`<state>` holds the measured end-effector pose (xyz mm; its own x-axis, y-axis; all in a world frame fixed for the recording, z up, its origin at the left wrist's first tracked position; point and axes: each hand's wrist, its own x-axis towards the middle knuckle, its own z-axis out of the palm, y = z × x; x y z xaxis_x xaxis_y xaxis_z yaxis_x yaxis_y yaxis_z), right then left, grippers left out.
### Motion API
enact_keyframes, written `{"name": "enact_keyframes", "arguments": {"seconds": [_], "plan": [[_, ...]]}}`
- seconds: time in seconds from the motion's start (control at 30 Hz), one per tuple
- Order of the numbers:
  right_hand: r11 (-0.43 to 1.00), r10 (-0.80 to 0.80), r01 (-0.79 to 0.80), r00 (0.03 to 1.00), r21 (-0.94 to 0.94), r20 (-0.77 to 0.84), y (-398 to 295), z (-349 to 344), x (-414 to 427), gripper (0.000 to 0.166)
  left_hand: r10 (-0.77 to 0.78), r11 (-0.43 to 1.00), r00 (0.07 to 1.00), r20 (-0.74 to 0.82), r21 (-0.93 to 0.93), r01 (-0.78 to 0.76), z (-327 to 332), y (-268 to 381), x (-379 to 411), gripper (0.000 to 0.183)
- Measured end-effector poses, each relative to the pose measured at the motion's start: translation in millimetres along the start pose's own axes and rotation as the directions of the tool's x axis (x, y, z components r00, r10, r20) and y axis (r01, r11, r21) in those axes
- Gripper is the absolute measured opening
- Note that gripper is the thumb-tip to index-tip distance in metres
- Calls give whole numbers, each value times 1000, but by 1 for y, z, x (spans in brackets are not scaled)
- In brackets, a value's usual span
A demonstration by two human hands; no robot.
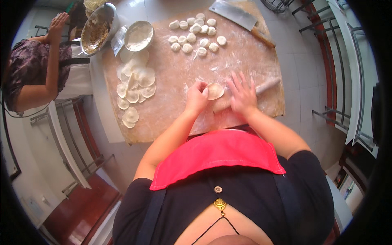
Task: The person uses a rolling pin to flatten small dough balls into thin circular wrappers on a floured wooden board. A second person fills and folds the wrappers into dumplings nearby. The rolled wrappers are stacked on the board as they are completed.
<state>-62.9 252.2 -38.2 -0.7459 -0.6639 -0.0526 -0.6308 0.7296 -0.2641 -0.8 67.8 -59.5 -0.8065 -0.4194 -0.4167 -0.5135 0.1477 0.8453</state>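
Observation:
Between finger and thumb, my left hand (197,95) grips the edge of a small round dough wrapper (215,91). My right hand (243,95) lies flat, fingers spread, on a wooden rolling pin (265,87) that slants across the floured board (171,101). The near end of the pin shows just below the wrapper. Several flattened dough pieces (191,38) are scattered over the far part of the board. Rolled wrappers (133,95) overlap in a loose pile along its left side.
A cleaver (234,14) with a wooden handle rests at the board's far right corner. A bowl of flour (139,36) and a metal bowl of filling (97,30) stand at the far left. Another person (39,67) is at the left. Table frames and stools stand around.

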Motion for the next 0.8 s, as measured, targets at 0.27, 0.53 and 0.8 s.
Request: {"name": "enact_keyframes", "arguments": {"seconds": [0.27, 0.53, 0.8], "plan": [[1000, 29, -29, 999, 9, -16, -12, 0, 36, 64, 220, 796, 939, 266, 507, -330, -4, 43, 10, 19], [1000, 25, -27, 989, -12, -147, -20, 4, 87, 64, 219, 833, 926, 308, 435, -342, -2, 53, 7, 17], [1000, 1, 0, 998, 9, -62, -18, 1, 37, 62, 162, 951, 984, 75, 254, -176, -2, 15, -18, 18]]}}
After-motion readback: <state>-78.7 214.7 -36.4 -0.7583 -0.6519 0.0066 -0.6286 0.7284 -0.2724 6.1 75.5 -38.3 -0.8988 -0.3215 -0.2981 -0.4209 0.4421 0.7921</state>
